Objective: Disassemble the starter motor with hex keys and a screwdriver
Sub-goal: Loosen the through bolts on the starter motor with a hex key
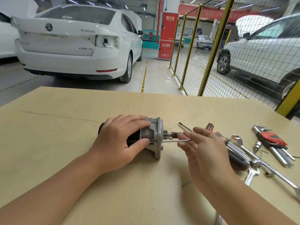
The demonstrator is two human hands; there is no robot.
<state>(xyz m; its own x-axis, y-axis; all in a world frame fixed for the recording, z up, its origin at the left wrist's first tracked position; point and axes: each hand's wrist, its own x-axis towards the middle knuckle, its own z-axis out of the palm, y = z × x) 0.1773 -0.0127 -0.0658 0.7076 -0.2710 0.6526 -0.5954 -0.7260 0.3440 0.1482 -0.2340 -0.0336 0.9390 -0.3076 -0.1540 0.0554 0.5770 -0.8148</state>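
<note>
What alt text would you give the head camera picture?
A left hand steadies a starter motor lying on a cardboard-covered table, while the right hand pinches a thin metal rod at its end plate. Hex keys lie to the right.

— Is anything readable showing up here?
— The tall red fire cabinet (168, 35), at upper centre of the frame, is carrying white Chinese signs; its bottom line is ending in "119".
— And the white saloon car (76, 41) at upper left?
— Its boot lettering is staying too blurred to read.
</note>
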